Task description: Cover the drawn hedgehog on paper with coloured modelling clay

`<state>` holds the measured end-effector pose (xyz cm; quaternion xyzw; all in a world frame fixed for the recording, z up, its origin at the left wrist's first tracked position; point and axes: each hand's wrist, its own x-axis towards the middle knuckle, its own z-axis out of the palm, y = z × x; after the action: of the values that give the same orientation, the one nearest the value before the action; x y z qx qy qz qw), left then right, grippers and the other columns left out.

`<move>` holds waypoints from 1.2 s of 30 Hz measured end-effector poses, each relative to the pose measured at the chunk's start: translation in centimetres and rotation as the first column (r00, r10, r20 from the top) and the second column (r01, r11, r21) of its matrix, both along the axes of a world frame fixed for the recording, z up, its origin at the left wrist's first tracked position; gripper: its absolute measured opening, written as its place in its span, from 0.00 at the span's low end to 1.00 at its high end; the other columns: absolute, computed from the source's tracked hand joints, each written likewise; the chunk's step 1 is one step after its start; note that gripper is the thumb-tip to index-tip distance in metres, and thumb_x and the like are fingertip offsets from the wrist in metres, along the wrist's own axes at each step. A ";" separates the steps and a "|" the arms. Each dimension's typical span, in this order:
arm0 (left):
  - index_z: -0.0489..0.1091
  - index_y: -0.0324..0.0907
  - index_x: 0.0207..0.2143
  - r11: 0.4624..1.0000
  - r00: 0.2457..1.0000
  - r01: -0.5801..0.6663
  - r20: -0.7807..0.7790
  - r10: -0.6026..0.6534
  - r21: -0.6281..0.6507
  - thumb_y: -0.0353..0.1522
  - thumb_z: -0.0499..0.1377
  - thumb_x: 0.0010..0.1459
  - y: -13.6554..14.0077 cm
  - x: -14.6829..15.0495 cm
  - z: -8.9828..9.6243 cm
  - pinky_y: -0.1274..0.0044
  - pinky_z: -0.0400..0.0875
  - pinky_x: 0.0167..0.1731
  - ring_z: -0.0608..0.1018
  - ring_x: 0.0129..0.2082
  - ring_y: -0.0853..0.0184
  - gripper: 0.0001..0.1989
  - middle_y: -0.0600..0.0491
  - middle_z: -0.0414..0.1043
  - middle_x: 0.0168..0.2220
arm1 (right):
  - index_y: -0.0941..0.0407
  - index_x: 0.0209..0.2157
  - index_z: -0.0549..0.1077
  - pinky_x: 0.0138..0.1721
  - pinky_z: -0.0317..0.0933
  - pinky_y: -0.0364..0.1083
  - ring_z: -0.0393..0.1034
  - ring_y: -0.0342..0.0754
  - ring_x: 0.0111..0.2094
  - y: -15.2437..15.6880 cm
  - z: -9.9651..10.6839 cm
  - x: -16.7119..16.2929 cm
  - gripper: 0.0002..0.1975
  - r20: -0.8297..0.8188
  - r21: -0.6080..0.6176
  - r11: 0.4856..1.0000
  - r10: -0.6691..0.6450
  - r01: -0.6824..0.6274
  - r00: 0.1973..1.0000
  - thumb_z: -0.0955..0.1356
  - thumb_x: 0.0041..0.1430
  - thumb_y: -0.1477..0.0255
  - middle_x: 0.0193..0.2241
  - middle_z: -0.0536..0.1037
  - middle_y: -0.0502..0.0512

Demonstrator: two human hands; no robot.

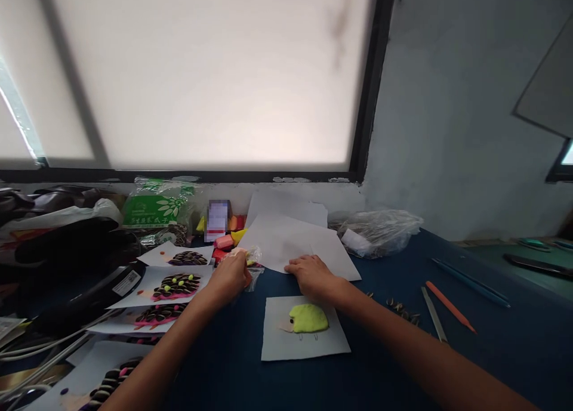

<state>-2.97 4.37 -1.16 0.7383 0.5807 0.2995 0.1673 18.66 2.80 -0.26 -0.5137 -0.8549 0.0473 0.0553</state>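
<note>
My left hand [230, 275] is closed on a small clear plastic bag [254, 272], which seems to hold pale clay. Packets of red, pink and yellow modelling clay [224, 242] lie just beyond it. My right hand [311, 274] rests with fingers laid on the near edge of the white sheets of paper [295, 238]. Below that hand is a white card [282, 345] carrying a flattened yellow-green clay shape [310, 319], with a dark dot at its left end and two small drawn legs beneath.
At left, overlapping cards [161, 274] bear hedgehog pictures with striped seeds. Behind them stands a green seed bag [154, 205]. Loose seeds [403, 309], an orange clay tool [450, 305], a grey blade-like tool [433, 315] and a blue pen-like stick [470, 281] lie right.
</note>
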 end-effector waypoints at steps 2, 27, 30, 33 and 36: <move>0.60 0.44 0.21 1.000 0.997 -0.021 0.076 0.022 -0.019 0.21 0.58 0.43 -0.1 -0.1 0.5 0.71 0.68 0.36 0.77 0.39 0.52 0.11 0.48 0.72 0.26 | 0.57 0.52 0.69 0.46 0.68 0.56 0.71 0.52 0.47 -0.2 0.0 -0.1 0.15 -0.056 -0.004 1.000 -0.001 0.001 0.998 0.67 0.66 0.67 0.51 0.71 0.58; 0.71 0.38 0.31 0.887 0.499 0.401 0.867 -0.001 -0.230 0.40 0.76 0.36 -0.8 2.0 0.9 0.74 0.78 0.35 0.82 0.30 0.64 0.24 0.53 0.77 0.32 | 0.57 0.30 0.71 0.28 0.61 0.41 0.70 0.44 0.28 -1.4 1.6 0.3 0.18 -0.882 -0.374 0.902 -0.274 -0.216 0.384 0.67 0.57 0.55 0.30 0.76 0.53; 0.70 0.39 0.32 0.894 0.481 0.386 0.876 0.017 -0.230 0.38 0.77 0.36 -0.9 2.0 1.1 0.74 0.78 0.36 0.82 0.30 0.65 0.24 0.52 0.78 0.33 | 0.57 0.31 0.73 0.27 0.60 0.41 0.70 0.43 0.28 -1.7 1.4 0.1 0.15 -0.880 -0.390 0.888 -0.281 -0.245 0.384 0.69 0.54 0.58 0.30 0.76 0.53; 0.70 0.40 0.38 0.879 0.493 0.408 0.870 0.016 -0.248 0.38 0.76 0.38 -1.4 2.1 1.6 0.73 0.78 0.34 0.83 0.30 0.64 0.27 0.50 0.80 0.35 | 0.57 0.29 0.74 0.27 0.59 0.41 0.68 0.42 0.27 -1.9 1.3 0.0 0.13 -0.883 -0.383 0.889 -0.272 -0.252 0.382 0.71 0.52 0.60 0.29 0.76 0.52; 0.71 0.39 0.38 0.863 0.540 0.412 0.842 0.028 -0.293 0.42 0.75 0.38 -1.9 2.4 2.1 0.76 0.77 0.28 0.82 0.29 0.64 0.28 0.50 0.80 0.32 | 0.57 0.27 0.73 0.27 0.58 0.41 0.66 0.42 0.26 -1.8 1.1 0.0 0.13 -0.888 -0.377 0.891 -0.270 -0.252 0.373 0.72 0.51 0.61 0.26 0.75 0.51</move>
<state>-0.61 2.52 0.90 0.5109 0.3993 0.4413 0.6203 18.70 1.02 0.86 -0.3995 -0.6348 0.5241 0.4033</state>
